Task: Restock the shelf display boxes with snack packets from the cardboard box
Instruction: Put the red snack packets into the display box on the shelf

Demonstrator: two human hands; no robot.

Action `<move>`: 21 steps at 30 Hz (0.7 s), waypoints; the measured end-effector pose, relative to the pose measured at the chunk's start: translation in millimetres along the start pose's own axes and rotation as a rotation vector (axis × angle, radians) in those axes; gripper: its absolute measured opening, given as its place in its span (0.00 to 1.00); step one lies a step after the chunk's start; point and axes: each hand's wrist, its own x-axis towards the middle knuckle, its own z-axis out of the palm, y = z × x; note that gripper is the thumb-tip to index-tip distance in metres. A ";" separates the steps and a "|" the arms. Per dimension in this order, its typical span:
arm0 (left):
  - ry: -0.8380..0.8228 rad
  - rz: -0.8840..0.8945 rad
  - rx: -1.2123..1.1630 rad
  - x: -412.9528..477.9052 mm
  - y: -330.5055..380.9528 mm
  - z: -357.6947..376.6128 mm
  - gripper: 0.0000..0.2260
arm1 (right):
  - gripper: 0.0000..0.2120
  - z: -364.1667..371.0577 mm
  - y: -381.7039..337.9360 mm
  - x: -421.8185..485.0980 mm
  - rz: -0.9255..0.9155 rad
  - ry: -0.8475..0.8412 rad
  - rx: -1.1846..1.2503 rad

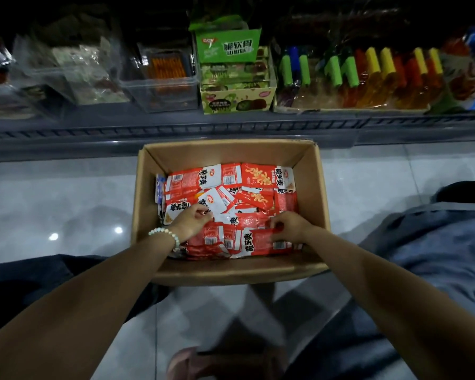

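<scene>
Red-and-white snack packets (231,182) are heaped in the cardboard box (144,209), which is set on the floor (66,198) just in front of the shelf (176,128). At the heap's left, a packet is pinched by the curled fingers of the left hand (191,223), with a beaded bracelet (165,233) worn at the wrist. Further right, packets are gripped under the curled fingers of the right hand (288,227). On the shelf behind, a green display box (237,101) is seen.

The cardboard box (225,153) is open on top; its four walls fence in the packets (258,175). The left hand (188,224) and right hand (290,227) fill its near half, leaving the far half free. The shelf edge (176,131) stands just beyond the far wall. Tiled floor (66,193) lies open left and right.
</scene>
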 end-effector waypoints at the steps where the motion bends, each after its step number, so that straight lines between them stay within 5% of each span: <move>1: 0.006 -0.001 -0.005 0.8 -0.1 -0.7 0.18 | 0.09 -4.4 -0.5 -2.0 -0.021 -0.003 0.042; 5: 0.033 -0.025 -0.093 -2.2 5.5 -3.1 0.17 | 0.10 -21.9 -9.7 -8.4 -0.102 0.136 0.220; 8: 0.030 -0.023 -0.258 -10.9 19.3 -2.5 0.19 | 0.09 -34.5 -31.4 -20.3 -0.138 0.315 0.609; 10: -0.028 0.025 -0.358 -21.0 34.0 -2.7 0.21 | 0.01 -41.5 -49.8 -32.5 -0.119 0.297 0.843; 12: -0.119 0.058 -0.460 -33.2 51.9 -4.5 0.26 | 0.09 -45.4 -66.6 -42.7 -0.118 0.238 1.001; 21: -0.056 0.300 -0.805 -103.2 114.3 -49.1 0.14 | 0.16 -71.6 -138.6 -117.1 -0.262 0.321 1.090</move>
